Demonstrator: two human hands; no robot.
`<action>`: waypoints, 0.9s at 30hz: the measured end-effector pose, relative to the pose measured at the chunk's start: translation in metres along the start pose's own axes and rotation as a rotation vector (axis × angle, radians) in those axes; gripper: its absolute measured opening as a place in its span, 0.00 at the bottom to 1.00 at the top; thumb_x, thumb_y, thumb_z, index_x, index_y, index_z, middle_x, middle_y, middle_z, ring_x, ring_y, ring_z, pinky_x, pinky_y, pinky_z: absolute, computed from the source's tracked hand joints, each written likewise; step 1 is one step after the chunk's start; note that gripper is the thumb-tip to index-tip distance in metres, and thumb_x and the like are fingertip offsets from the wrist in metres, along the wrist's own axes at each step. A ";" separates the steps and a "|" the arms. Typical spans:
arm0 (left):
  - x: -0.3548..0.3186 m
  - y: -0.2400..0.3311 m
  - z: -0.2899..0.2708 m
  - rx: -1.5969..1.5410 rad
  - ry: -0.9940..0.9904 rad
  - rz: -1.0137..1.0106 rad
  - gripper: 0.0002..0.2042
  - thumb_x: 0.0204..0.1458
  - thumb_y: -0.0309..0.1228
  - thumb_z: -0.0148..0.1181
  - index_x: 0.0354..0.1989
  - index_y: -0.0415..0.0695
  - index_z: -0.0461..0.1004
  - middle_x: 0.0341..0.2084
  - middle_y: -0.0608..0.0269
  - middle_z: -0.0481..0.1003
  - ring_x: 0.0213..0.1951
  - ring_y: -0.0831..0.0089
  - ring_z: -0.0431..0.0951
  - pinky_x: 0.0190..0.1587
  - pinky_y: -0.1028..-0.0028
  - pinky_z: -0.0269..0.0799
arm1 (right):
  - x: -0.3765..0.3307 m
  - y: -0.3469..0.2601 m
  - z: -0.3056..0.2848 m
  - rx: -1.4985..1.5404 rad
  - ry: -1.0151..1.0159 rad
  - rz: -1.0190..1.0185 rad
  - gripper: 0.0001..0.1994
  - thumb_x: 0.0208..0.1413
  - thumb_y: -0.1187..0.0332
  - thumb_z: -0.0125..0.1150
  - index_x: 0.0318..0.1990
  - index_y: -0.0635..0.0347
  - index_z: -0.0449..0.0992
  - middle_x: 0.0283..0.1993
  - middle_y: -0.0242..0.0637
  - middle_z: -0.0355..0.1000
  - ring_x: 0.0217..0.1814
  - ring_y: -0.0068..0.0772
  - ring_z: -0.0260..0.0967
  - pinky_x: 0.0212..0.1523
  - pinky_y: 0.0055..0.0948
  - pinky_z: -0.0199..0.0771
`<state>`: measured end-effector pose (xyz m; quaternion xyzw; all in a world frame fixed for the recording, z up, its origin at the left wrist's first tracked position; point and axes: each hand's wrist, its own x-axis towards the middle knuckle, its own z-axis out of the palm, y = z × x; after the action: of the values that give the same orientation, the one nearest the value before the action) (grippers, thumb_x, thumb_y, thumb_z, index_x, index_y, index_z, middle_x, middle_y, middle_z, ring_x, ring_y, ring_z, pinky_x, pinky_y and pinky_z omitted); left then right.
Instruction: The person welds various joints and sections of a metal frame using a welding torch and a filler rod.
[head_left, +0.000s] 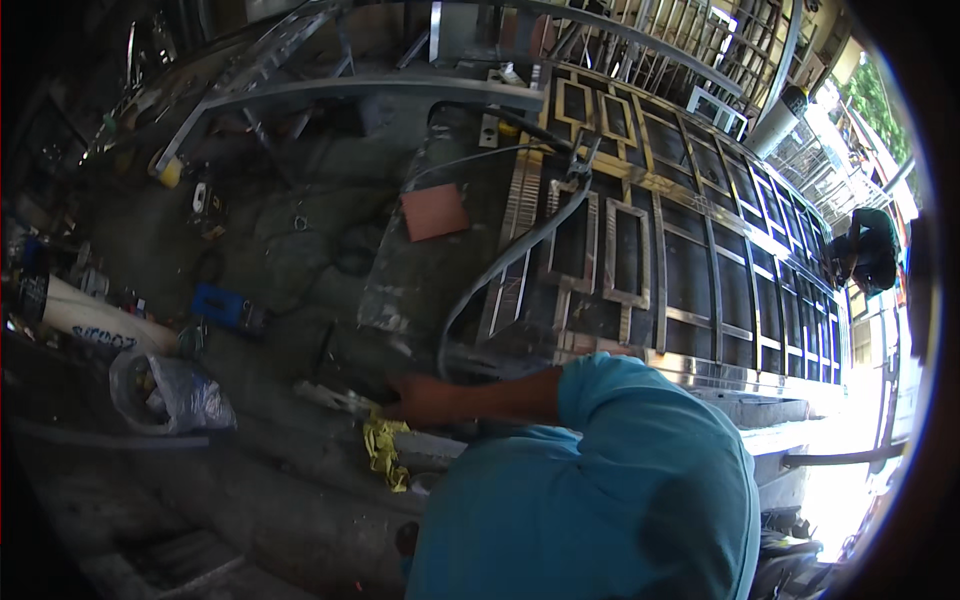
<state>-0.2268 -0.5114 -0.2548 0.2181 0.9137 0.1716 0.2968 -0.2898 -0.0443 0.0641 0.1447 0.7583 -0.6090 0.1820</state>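
Note:
My right arm, in a light blue sleeve, crosses the lower middle and reaches left toward the dark floor. At its end, my right hand (420, 400) is low beside a crumpled yellow piece (384, 450), like cloth or wrapping. A pale, narrow object (335, 397) lies just left of the fingers. The fingers are dark and blurred, so whether they grip either thing does not show. I cannot see my left hand. Behind the forearm, a thick grey cable (505, 260) curves down from a clamp (580, 165) on the metal frame.
A large welded metal grille (690, 215) fills the right side. A reddish square plate (434, 212) lies left of it. Farther left are a blue box (222, 306), a clear plastic bag (195, 400) and a pale cylinder (105, 318). Another person (868, 250) is at the far right.

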 end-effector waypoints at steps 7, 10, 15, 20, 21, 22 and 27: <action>-0.161 -0.056 0.037 -0.731 -0.158 -0.869 0.09 0.61 0.36 0.56 0.36 0.44 0.75 0.29 0.57 0.79 0.28 0.67 0.80 0.25 0.69 0.74 | 0.093 0.016 0.062 -0.346 0.248 0.077 0.26 0.56 0.50 0.66 0.54 0.63 0.76 0.51 0.53 0.79 0.55 0.53 0.78 0.55 0.48 0.76; -0.228 -0.072 0.027 -1.102 -0.189 -1.236 0.09 0.61 0.36 0.55 0.35 0.44 0.74 0.27 0.58 0.78 0.27 0.67 0.79 0.23 0.70 0.73 | 0.116 0.061 0.071 -0.526 0.447 0.065 0.33 0.58 0.48 0.63 0.67 0.56 0.67 0.54 0.57 0.77 0.58 0.60 0.75 0.58 0.48 0.74; -0.280 -0.154 0.055 -1.516 -0.187 -1.044 0.08 0.65 0.36 0.48 0.38 0.46 0.70 0.24 0.62 0.72 0.22 0.69 0.73 0.20 0.68 0.68 | 0.143 0.067 0.098 -0.560 0.439 0.057 0.35 0.58 0.49 0.64 0.68 0.57 0.65 0.56 0.60 0.76 0.60 0.61 0.73 0.58 0.48 0.73; -0.259 -0.190 0.042 -0.719 0.502 -0.527 0.07 0.58 0.37 0.58 0.40 0.50 0.73 0.30 0.62 0.76 0.34 0.67 0.79 0.32 0.64 0.75 | 0.171 0.100 0.085 -0.652 0.469 0.119 0.36 0.56 0.50 0.67 0.66 0.63 0.66 0.52 0.56 0.78 0.54 0.58 0.77 0.52 0.46 0.76; -0.256 -0.190 0.050 -0.349 0.421 -0.448 0.07 0.57 0.37 0.59 0.39 0.50 0.74 0.30 0.64 0.76 0.34 0.67 0.79 0.32 0.64 0.75 | 0.182 0.109 0.087 -0.725 0.508 0.125 0.35 0.56 0.51 0.67 0.66 0.63 0.66 0.50 0.55 0.79 0.50 0.54 0.80 0.48 0.45 0.79; -0.228 -0.173 0.052 -0.237 0.491 -0.567 0.06 0.58 0.36 0.57 0.37 0.50 0.74 0.30 0.65 0.76 0.33 0.66 0.79 0.32 0.62 0.75 | 0.187 0.120 0.084 -0.689 0.487 0.140 0.34 0.56 0.53 0.67 0.65 0.63 0.67 0.47 0.54 0.79 0.43 0.49 0.81 0.43 0.42 0.80; -0.220 -0.134 0.037 -0.670 0.000 -0.559 0.15 0.63 0.43 0.54 0.43 0.45 0.79 0.26 0.63 0.80 0.26 0.64 0.79 0.30 0.58 0.76 | 0.175 0.133 0.114 -0.370 0.428 0.242 0.22 0.56 0.59 0.68 0.50 0.66 0.71 0.34 0.46 0.77 0.25 0.38 0.77 0.26 0.38 0.78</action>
<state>-0.0833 -0.7276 -0.2397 -0.1460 0.8315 0.3716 0.3863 -0.3761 -0.1275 -0.1530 0.3235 0.8546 -0.3903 0.1126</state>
